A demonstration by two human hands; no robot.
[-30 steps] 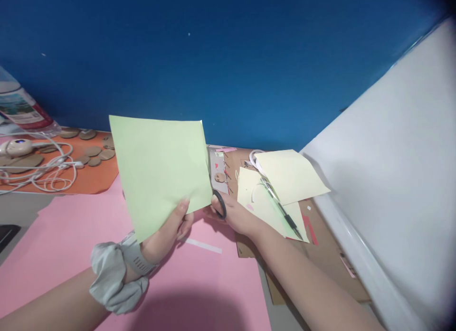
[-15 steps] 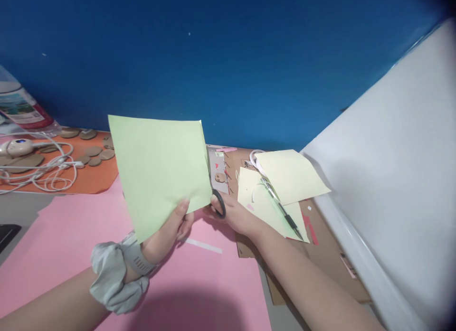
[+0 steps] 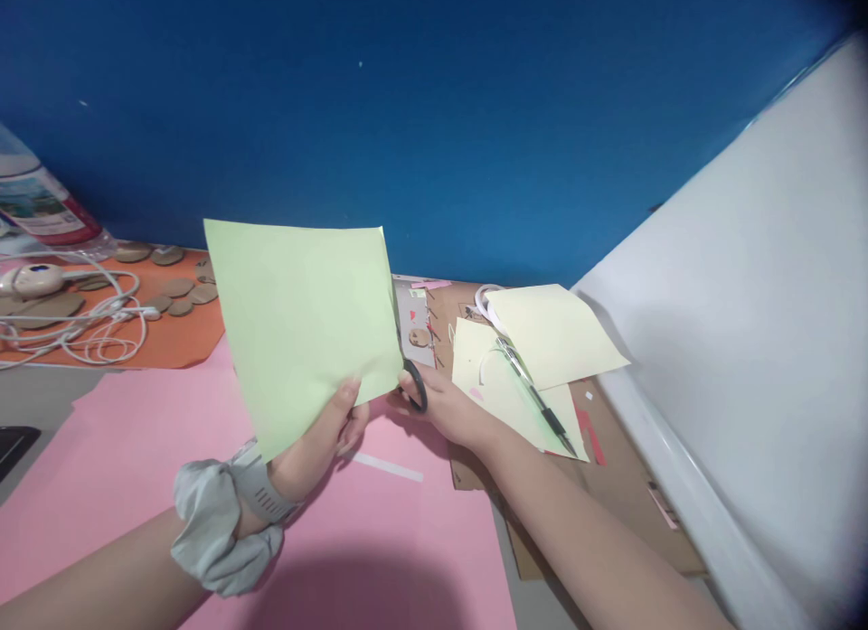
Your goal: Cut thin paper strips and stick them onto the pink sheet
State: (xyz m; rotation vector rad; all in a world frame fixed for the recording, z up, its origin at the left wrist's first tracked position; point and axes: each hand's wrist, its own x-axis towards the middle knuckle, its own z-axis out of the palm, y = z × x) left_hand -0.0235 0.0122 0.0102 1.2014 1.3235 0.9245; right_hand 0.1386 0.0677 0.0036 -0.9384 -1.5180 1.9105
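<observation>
- Green paper [image 3: 305,327] stands nearly upright in the air above the tabletop, tilted a little, in front of the blue wall [image 3: 434,115].
- Left hand [image 3: 318,445] is closed on the lower edge of the green paper, with the thumb on the near face and the fingers behind it.
- A grey scrunchie [image 3: 210,521] and a grey watch band [image 3: 261,485] sit on the left wrist.
- Right hand [image 3: 448,409] is closed on the scissors [image 3: 416,386], with a finger through the black handle loop, just beside the sheet's lower right corner.
- I cannot tell whether the blades are open; they run up along the paper's right edge and are partly hidden by it.
- A pink sheet [image 3: 136,449] lies flat on the tabletop under both arms, with a thin white strip [image 3: 386,467] on it near the hands.
- An orange sheet [image 3: 183,341] lies at the back left and carries brown discs [image 3: 180,296] and a tangled white cable [image 3: 88,327].
- A bottle [image 3: 33,205] stands at the far left edge.
- Yellow sheets [image 3: 549,332] overlap to the right of the right hand, on brown cardboard [image 3: 610,485].
- A pen [image 3: 535,395] lies slantwise across the yellow sheets.
- A white board [image 3: 746,296] slopes up along the right side.
</observation>
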